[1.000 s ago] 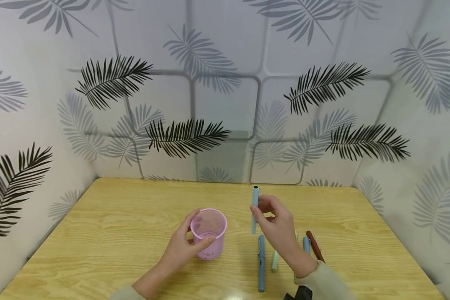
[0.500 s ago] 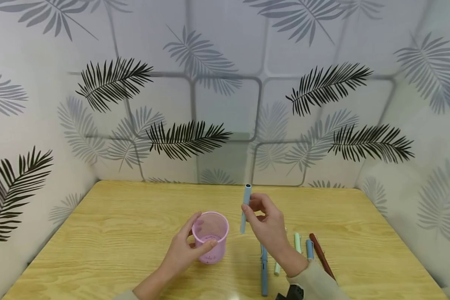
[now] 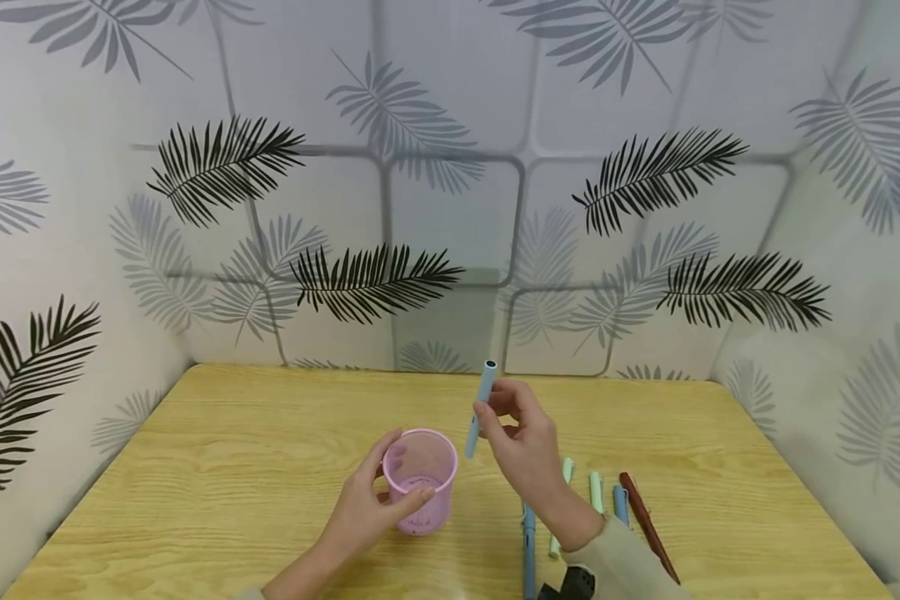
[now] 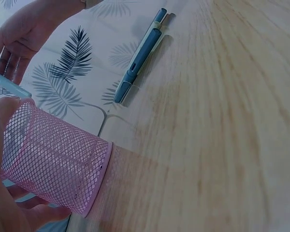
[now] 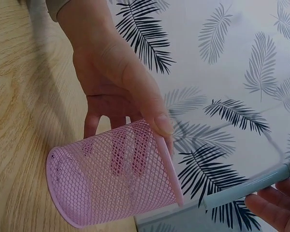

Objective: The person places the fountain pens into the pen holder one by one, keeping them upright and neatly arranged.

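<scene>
A pink mesh pen cup (image 3: pixel 422 507) stands on the wooden table, and my left hand (image 3: pixel 360 508) grips it round the side, thumb at the near rim. In the right wrist view the mesh cup (image 5: pixel 116 176) shows my left fingers behind its wall. My right hand (image 3: pixel 523 437) pinches a light blue pen (image 3: pixel 482 408), tilted with its lower end a little to the right of the cup's rim and above it. In the left wrist view the pen's end (image 4: pixel 12 87) appears close to the cup's mouth.
To the right on the table (image 3: pixel 270 433) lie a dark blue pen (image 3: pixel 528 550), light green pens (image 3: pixel 596 492), another blue pen (image 3: pixel 620 504) and a dark red pen (image 3: pixel 648 525). My right forearm partly covers them. A leaf-patterned wall covering (image 3: pixel 450 208) rises behind.
My right hand has carried the light blue pen leftward toward the cup, and the pen has tilted. The left hand keeps its grip on the cup, which has hardly moved.
</scene>
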The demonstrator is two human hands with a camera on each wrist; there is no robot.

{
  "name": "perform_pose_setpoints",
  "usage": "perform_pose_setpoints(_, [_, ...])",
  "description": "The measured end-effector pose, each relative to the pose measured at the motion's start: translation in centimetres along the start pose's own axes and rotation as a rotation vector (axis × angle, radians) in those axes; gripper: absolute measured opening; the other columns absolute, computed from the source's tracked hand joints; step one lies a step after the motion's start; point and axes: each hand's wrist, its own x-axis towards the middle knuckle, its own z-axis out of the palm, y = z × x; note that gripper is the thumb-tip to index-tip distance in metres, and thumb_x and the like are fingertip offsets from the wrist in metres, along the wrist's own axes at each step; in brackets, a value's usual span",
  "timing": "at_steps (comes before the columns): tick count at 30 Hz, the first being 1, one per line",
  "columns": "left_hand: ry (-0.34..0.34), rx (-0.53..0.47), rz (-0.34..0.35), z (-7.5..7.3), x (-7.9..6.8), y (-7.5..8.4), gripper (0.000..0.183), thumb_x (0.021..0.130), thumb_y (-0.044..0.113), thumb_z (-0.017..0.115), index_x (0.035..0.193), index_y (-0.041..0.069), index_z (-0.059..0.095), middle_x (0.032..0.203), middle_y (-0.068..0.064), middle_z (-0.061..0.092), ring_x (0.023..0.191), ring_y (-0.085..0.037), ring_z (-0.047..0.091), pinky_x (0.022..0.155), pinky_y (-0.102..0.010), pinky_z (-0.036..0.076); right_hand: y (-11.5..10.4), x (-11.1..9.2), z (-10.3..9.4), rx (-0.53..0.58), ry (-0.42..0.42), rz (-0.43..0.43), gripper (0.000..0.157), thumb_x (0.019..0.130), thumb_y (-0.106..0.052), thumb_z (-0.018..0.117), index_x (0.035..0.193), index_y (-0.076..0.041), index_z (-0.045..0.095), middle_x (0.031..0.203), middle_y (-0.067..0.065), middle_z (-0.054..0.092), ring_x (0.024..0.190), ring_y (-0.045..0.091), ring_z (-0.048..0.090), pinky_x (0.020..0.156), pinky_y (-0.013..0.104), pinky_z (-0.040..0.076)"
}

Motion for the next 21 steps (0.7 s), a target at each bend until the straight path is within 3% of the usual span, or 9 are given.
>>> perform_pose_setpoints(9, [-0.007, -0.006, -0.016, -0.1, 0.0, 0.0, 0.079, 0.078, 0.017, 0.077, 0.142, 0.006, 0.033, 0.131, -0.019, 0.045, 0.110, -0.038, 0.049, 0.081, -0.045, 0.051, -0.4, 0.3, 1.3, 0.035, -0.018, 0.011, 0.024, 0.085, 0.012, 0.058, 0.107, 0.010, 0.049, 0.082, 0.020, 0.056, 0.069, 0.037, 0.058, 0.054, 0.033, 0.055])
perform_pose_setpoints(13, [-0.008, -0.003, -0.014, -0.1, 0.0, 0.3, 0.078, 0.078, 0.016, 0.076, 0.142, 0.006, 0.033, 0.131, -0.018, 0.046, 0.108, -0.035, 0.050, 0.081, -0.046, 0.051, -0.2, 0.1, 1.8, 0.031, -0.025, 0.037, 0.023, 0.084, 0.011, 0.060, 0.105, 0.009, 0.050, 0.081, 0.018, 0.057, 0.068, 0.036, 0.059, 0.052, 0.035, 0.055])
perform_pose_setpoints(21, [-0.005, -0.007, -0.008, 0.0, -0.1, 0.2, 0.076, 0.078, 0.016, 0.076, 0.141, 0.006, 0.034, 0.129, -0.012, 0.048, 0.107, -0.030, 0.051, 0.080, -0.043, 0.052, 0.4, -0.7, 2.1, 0.004, -0.044, 0.079, 0.024, 0.085, 0.009, 0.060, 0.106, 0.007, 0.050, 0.081, 0.017, 0.058, 0.067, 0.030, 0.060, 0.051, 0.030, 0.054])
